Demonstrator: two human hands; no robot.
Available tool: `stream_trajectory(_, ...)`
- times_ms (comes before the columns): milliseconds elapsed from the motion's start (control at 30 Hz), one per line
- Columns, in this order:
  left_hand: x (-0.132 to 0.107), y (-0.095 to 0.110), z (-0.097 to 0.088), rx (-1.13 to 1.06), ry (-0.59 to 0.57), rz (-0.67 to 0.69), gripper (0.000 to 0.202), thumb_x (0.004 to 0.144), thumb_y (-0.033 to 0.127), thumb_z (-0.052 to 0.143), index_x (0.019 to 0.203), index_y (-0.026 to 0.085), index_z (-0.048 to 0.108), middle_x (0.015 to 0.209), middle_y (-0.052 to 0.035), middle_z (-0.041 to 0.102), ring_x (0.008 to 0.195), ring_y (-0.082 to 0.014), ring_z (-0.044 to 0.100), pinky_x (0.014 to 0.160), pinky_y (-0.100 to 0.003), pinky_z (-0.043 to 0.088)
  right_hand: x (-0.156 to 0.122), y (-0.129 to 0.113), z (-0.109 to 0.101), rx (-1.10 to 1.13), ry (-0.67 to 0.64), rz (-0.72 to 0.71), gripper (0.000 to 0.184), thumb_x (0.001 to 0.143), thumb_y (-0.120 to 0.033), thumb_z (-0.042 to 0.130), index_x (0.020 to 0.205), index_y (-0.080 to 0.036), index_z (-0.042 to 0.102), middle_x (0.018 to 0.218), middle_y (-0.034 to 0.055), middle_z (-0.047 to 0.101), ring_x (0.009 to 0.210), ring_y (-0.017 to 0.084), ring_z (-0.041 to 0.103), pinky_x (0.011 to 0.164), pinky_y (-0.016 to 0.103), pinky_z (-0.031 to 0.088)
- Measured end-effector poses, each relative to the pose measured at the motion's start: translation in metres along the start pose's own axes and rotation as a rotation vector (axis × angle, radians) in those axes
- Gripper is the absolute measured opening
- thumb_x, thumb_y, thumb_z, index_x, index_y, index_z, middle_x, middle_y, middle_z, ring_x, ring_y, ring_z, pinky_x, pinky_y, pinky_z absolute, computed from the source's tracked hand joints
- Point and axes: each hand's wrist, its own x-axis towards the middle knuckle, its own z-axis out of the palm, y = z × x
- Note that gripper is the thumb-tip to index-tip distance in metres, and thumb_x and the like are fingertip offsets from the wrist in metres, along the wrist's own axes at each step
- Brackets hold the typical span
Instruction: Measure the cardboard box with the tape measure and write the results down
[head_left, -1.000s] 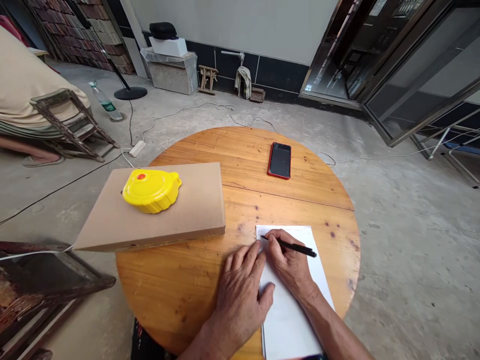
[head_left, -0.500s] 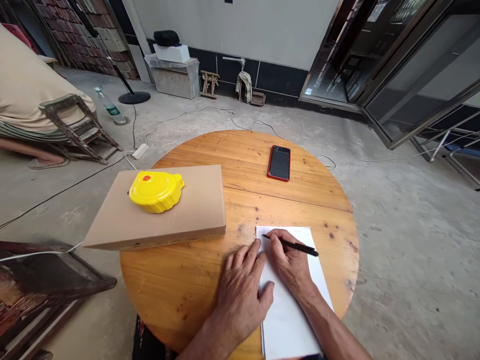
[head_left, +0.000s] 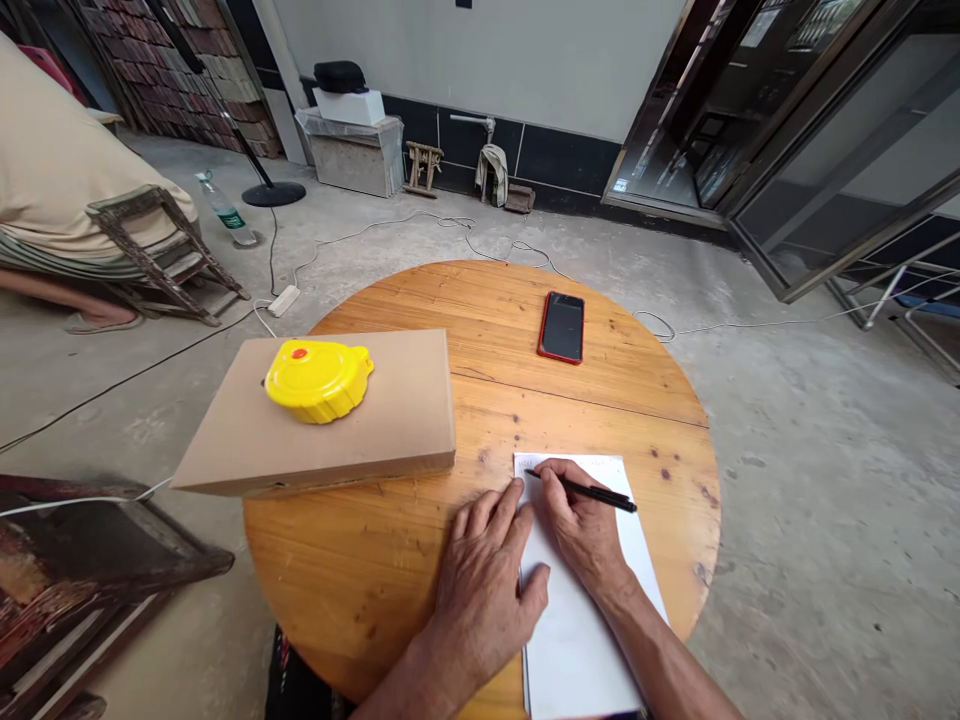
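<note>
My right hand (head_left: pixel 583 515) is closed around a black pen (head_left: pixel 600 492), its tip at the upper left of a white sheet of paper (head_left: pixel 574 640). Faint handwriting runs along the sheet's top edge, too small to read. My left hand (head_left: pixel 487 565) lies flat with fingers stretched, partly on the table and partly over the paper's left edge. To the left, a yellow tape-measure-shaped case (head_left: pixel 319 380) with a red button rests on a closed brown cardboard box (head_left: pixel 397 420). Beyond the paper lies a phone (head_left: pixel 562 326) in a red case.
The round wooden table (head_left: pixel 360 590) carries these things. A person in beige clothing (head_left: pixel 67 170) sits on a low wooden chair (head_left: pixel 161 250) at the left. A water bottle (head_left: pixel 225 212), a black stand base (head_left: pixel 274 193) and cables lie on the concrete floor. A glass door (head_left: pixel 847 150) stands ajar.
The view has shifted very slightly, moving the box, phone and background a little to the right. Both hands keep nearly the same pose, and the pen tip stays near the paper's upper left.
</note>
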Motion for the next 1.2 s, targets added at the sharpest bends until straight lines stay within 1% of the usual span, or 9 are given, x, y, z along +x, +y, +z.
stream_trajectory(433, 0.0003, -0.0007, 0.0004, -0.018, -0.007, -0.002, 0.049, 0.081, 0.026, 0.058, 0.130, 0.023, 0.054, 0.151, -0.0009, 0.042, 0.130, -0.0288, 0.038, 0.108, -0.049, 0.031, 0.0004, 0.0001, 0.0002, -0.040, -0.011, -0.010, 0.023, 0.091, -0.032, 0.050, 0.082, -0.017, 0.066, 0.064, -0.0003, 0.059, 0.053, 0.013, 0.049, 0.051, 0.025, 0.040)
stream_trajectory(800, 0.0012, -0.0015, -0.0002, -0.021, -0.018, -0.017, 0.048, 0.081, 0.027, 0.058, 0.129, 0.024, 0.054, 0.151, -0.0001, 0.041, 0.130, -0.0278, 0.037, 0.109, -0.049, 0.030, 0.0000, 0.0007, 0.0011, -0.057, 0.016, -0.001, 0.024, 0.091, -0.033, 0.050, 0.082, -0.017, 0.065, 0.056, -0.0024, 0.052, 0.050, 0.013, 0.045, 0.048, 0.025, 0.037)
stream_trajectory(1200, 0.0016, 0.0004, -0.0011, -0.023, -0.014, -0.015, 0.049, 0.081, 0.026, 0.058, 0.130, 0.024, 0.054, 0.150, -0.0003, 0.043, 0.130, -0.0282, 0.039, 0.109, -0.049, 0.031, -0.0004, 0.0000, -0.0002, -0.033, -0.007, -0.003, 0.021, 0.090, -0.031, 0.051, 0.080, -0.018, 0.064, 0.061, -0.0016, 0.058, 0.050, 0.012, 0.047, 0.049, 0.025, 0.040)
